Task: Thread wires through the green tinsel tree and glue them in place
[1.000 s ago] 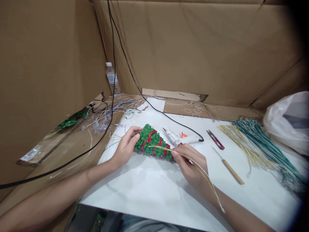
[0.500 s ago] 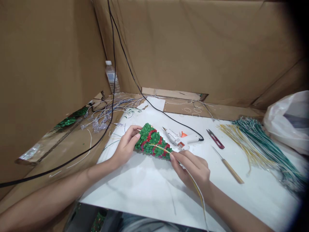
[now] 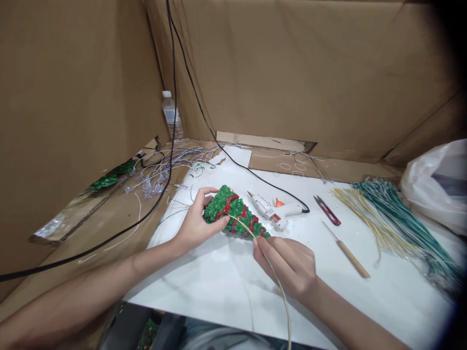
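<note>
A small green tinsel tree with red trim lies tilted above the white board, its wide end to the left. My left hand is closed round that wide end, the thumb on the near side beside the wire tips. Between the pinched fingers of my right hand runs a pair of thin yellow and white wires. Their tips reach over the tree's side towards my left thumb, and their long ends hang down past the board's front edge. My right hand is close to the tree's narrow end.
A white glue gun with a black cable lies behind the tree. Right of it are red snips, a wooden-handled awl, wire bundles and a plastic bag. Tangled wires and a bottle stand back left.
My left thumb has moved right over the tree's side to the wire tips. My right hand has shifted slightly down, and the hanging wires have swung left.
</note>
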Action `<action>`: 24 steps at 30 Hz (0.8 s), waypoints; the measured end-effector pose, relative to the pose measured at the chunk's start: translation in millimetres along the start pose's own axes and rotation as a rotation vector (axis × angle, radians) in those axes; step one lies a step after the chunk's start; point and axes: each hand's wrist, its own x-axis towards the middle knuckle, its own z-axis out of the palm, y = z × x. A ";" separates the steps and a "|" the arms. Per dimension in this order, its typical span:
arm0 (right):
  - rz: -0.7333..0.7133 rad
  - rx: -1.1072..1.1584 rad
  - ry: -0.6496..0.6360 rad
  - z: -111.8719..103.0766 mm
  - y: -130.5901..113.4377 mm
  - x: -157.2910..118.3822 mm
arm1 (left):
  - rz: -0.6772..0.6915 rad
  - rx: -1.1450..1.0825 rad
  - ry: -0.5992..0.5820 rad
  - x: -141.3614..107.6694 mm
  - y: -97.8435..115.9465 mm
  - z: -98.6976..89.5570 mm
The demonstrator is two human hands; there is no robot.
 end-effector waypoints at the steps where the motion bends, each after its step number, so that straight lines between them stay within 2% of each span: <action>1: -0.010 0.000 -0.001 -0.1 -0.4 0.5 | -0.006 0.002 0.005 -0.2 0.4 1.1; 14: -0.071 -0.001 0.021 -0.8 -3.8 7.2 | -0.039 -0.026 0.024 -3.3 4.9 6.2; 24: -0.102 0.015 -0.048 1.1 -5.7 -2.4 | -0.041 -0.022 0.019 -3.2 4.9 7.2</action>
